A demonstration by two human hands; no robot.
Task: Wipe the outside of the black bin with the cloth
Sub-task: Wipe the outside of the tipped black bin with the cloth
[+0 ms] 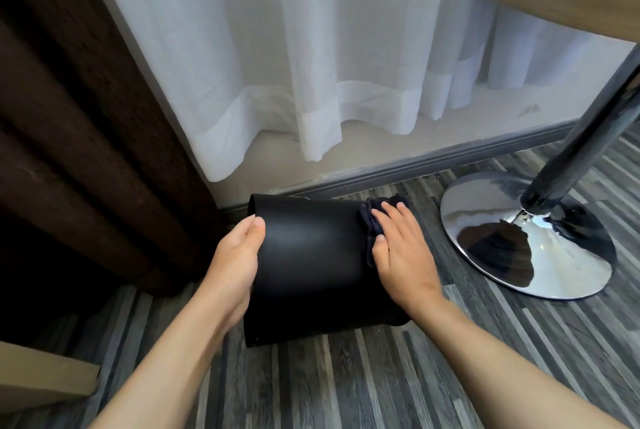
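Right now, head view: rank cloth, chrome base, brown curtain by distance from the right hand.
From the right hand:
1. Cloth: under the fingers, pressed on the bin.
2. Chrome base: on the floor just right of the hand, apart from it.
3. Brown curtain: far left, past the bin and the left hand.

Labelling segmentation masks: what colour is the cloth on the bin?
Dark navy, almost black, bunched under the right hand's fingers; cloth shows in the head view.

The matte black bin (311, 266) lies tipped on its side above the floor, open end leftward. The dark, bunched cloth (372, 224) rests against its right end.
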